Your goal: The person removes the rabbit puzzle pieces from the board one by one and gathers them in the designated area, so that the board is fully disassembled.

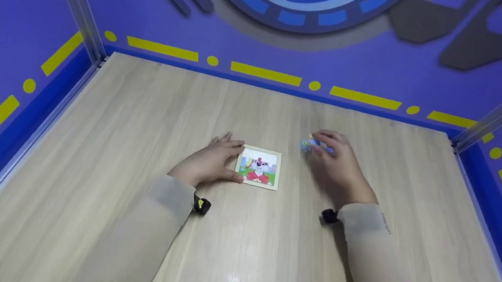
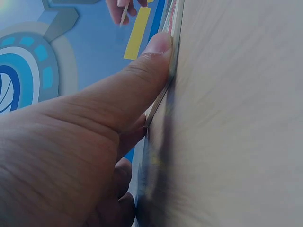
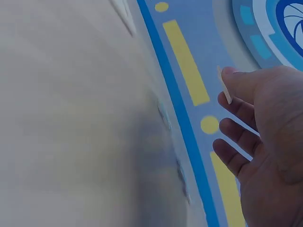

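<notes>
A small square jigsaw puzzle board with a pale wooden frame lies flat on the table. It shows a cartoon animal in red, with a white band along the top. My left hand holds the board's left side, thumb at the near corner and a finger at the far one. To the right, my right hand is raised above the table and pinches a thin puzzle piece between thumb and forefinger, the other fingers loosely bent. Under that hand lie colourful puzzle pieces, partly covered by the fingers.
The wood-grain table is bounded by a blue back wall with yellow markings and by side walls with metal corner posts. Black bands with small devices sit at both wrists.
</notes>
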The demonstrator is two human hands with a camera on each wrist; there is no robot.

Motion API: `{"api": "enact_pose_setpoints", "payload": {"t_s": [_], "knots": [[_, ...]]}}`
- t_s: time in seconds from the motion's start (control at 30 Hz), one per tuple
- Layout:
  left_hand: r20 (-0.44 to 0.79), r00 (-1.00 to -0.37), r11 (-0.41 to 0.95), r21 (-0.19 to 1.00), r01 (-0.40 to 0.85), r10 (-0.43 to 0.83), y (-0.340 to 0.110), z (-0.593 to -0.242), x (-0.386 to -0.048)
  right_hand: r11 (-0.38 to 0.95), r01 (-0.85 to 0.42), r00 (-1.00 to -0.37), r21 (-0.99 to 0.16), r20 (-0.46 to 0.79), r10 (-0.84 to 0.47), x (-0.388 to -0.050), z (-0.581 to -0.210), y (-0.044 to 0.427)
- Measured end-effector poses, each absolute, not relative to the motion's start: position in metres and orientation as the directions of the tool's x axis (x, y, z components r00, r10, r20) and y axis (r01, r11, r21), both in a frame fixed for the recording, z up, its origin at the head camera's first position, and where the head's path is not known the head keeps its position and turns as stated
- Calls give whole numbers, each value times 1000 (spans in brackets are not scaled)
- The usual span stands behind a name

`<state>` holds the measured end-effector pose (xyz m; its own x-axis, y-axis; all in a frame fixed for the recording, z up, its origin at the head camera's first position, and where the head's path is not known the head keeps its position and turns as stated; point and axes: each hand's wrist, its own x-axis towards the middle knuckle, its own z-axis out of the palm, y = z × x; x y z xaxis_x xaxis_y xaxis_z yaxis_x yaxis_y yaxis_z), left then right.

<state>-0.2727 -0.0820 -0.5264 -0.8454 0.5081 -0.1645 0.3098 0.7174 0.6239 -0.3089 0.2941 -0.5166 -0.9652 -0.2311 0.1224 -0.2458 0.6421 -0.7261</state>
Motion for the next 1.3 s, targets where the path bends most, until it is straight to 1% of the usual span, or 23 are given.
{"api": "enact_pose_setpoints", "payload": {"t_s": [0.13, 0.33, 0.57, 0.87, 1.13, 1.3], "knots": [[-169, -850, 726, 618, 303, 498, -83, -527, -272, 663, -254, -966, -704, 153, -207, -308, -519, 318], [-159, -853, 719, 625, 303, 498, -81, -526, -273, 681, -221, -975, -698, 181, -131, -310, -528, 346], [-162, -850, 716, 629, 303, 502, -79, -524, -273, 746, -180, -981, -640, 170, -91, -312, -541, 374], [-170, -856, 722, 630, 287, 489, -81, -526, -271, 795, -174, -984, -581, 138, -115, -309, -546, 397], [-174, -855, 724, 627, 286, 489, -82, -527, -272, 822, -195, -981, -536, 127, -149, -309, -549, 400], [-172, -855, 726, 623, 291, 490, -82, -528, -273, 821, -195, -981, -537, 124, -151, -308, -548, 400]]}}
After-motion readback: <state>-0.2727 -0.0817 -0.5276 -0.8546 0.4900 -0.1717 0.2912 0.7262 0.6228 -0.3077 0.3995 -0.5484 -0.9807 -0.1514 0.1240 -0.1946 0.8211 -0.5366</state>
